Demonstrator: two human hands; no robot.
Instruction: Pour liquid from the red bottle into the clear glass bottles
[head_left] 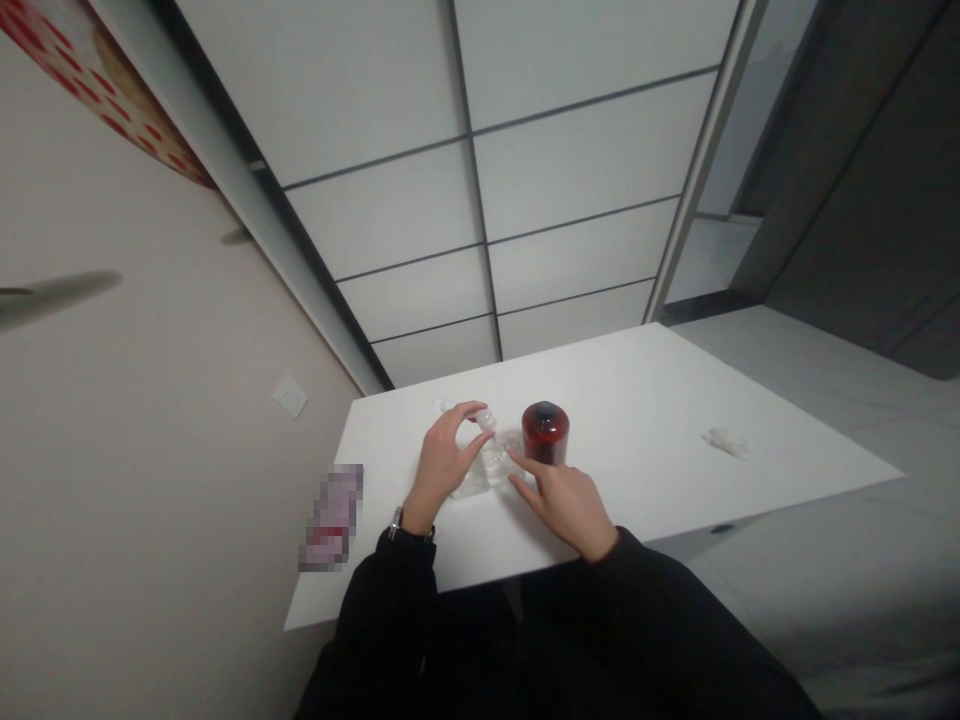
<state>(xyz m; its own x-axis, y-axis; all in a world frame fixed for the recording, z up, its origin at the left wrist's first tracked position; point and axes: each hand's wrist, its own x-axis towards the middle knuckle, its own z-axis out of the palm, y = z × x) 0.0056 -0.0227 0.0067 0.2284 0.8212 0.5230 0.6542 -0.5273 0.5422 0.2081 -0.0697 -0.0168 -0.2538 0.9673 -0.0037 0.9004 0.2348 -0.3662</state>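
Note:
On the white table (630, 400), my left hand (442, 455) pinches a small clear container (486, 418) between thumb and fingers, slightly above the tabletop. My right hand (566, 500) is open, index finger and thumb stretched out and apart. Its index fingertip is at the edge of a clear plastic item (495, 468) lying between the two hands; I cannot tell whether they touch. The shape of that plastic is blurred and partly hidden by my left hand. Just behind my right hand stands a dark red bottle (546, 430) with a black top, upright.
A crumpled white tissue (727, 442) lies toward the table's right side. At the left edge is a pixelated pinkish-purple item (332, 520). A wall with a socket plate (290, 397) borders the left; white sliding panels (397, 220) stand behind the table.

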